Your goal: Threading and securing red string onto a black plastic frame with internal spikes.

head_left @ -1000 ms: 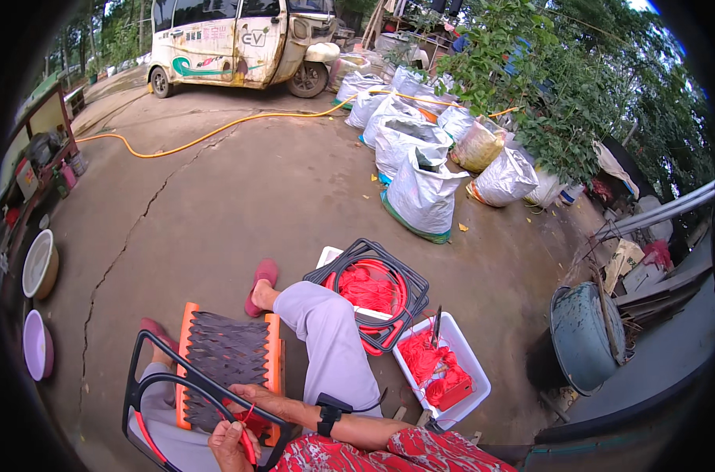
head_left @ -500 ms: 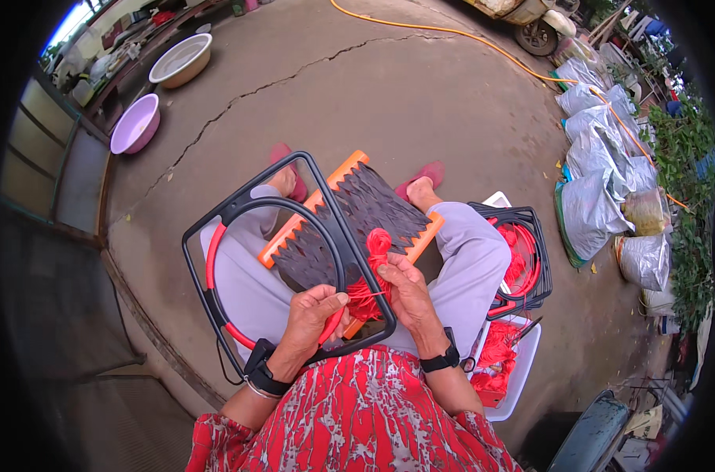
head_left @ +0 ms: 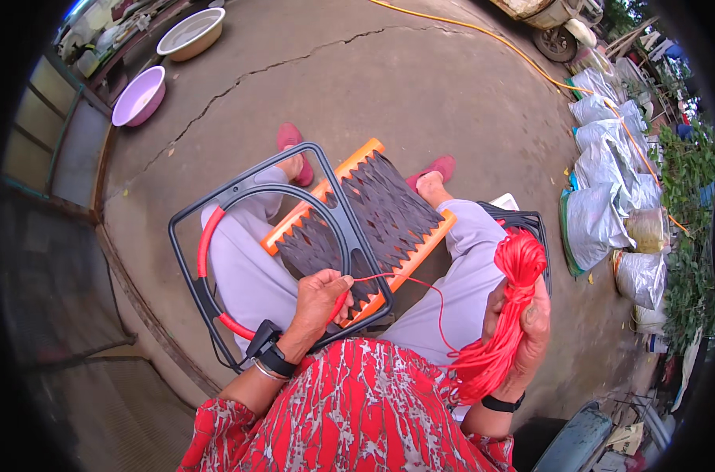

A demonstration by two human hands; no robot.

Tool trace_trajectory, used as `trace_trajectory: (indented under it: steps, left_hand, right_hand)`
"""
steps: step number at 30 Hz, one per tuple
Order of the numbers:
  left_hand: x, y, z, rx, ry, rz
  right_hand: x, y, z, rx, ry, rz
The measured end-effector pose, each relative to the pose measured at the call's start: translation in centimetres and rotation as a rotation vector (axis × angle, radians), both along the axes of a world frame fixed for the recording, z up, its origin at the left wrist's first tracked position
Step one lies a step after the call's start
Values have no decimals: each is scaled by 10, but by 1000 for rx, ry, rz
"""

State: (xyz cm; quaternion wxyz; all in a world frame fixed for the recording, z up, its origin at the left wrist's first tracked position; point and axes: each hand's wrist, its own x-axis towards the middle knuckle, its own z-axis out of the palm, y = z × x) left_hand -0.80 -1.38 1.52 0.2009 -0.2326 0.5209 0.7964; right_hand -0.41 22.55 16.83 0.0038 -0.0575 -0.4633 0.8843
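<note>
Diffuse daylight, moderately bright; shadows on the concrete floor [head_left: 444, 86] soft, red cord bundle [head_left: 495, 354] vivid. Sky patch [head_left: 79, 9] at ten o'clock overexposed. Fisheye distortion bows edges toward the black rim; mesh panel [head_left: 113, 405] at eight o'clock dim.

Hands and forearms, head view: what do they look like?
The left hand is ungloved, with a black wrist strap, a boxy dark device and a thin pale bracelet. The right hand is ungloved, with a black wristband. The left sleeve and right sleeve are short, red patterned with grey.
</note>
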Motion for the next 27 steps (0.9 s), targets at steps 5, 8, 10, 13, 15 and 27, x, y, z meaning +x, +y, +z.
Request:
trace_trajectory:
  steps: [5,8,10,13,15,27]
  left_hand:
    - [-6,2,0,-27,26,8]
    - [-14,6,1,-51,63,42]
    - [-14,7,1,-59,82,67]
    - [-8,9,-8,-160,51,76]
    - [-6,12,-14,-279,197,66]
    - [-8,14,-24,-182,138,188]
  right_hand:
    - [12,-25,-38,60,-398,386]
    - [18,-38,-76,576,-317,488]
    - [12,-50,-83,933,-194,502]
    - [-4,-63,-90,1153,-13,466]
    - [-14,-72,-93,1303,71,505]
    - [-14,-90,-88,1575,507,261]
